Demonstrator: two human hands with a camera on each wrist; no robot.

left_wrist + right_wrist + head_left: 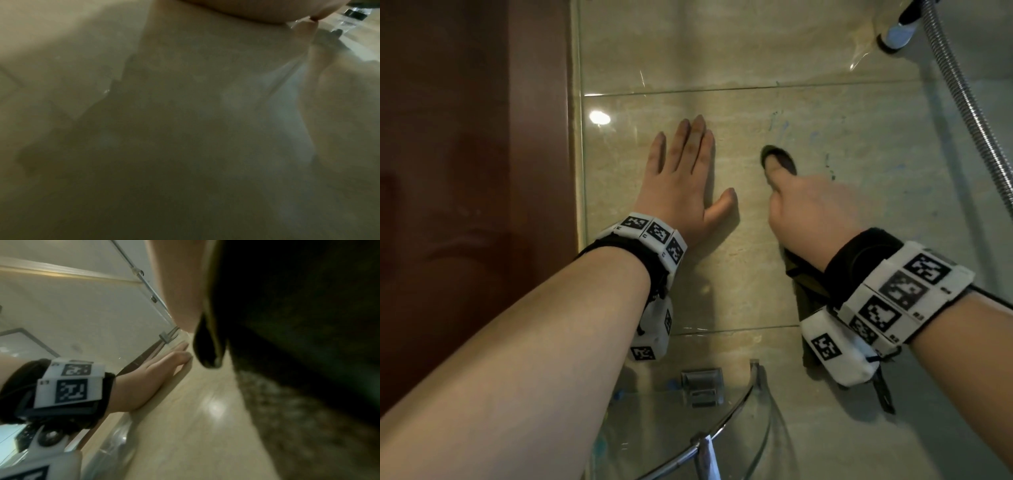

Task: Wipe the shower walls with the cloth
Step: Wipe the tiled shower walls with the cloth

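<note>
Fingers [690, 137] of the left hand [685, 185] are laid out straight and flat against the tiled shower wall [739, 246], holding nothing.

A dark olive cloth [780, 159] is pressed to the same wall by the right hand [815, 209], just to the right of the left hand and apart from it. The thumb is seen lying over the cloth's upper edge; the other right-hand fingers are hidden beneath the hand, so their curl cannot be told, though the cloth is evidently held, with its lower part trailing down past the wrist. In the right wrist view the cloth [298, 321] fills the right side, and the left hand [156, 373] is seen flat on the wall. A shower hose [969, 102] is noted at upper right and a glass corner shelf [739, 421] below the hands. Little is resolved in the left wrist view.
</note>
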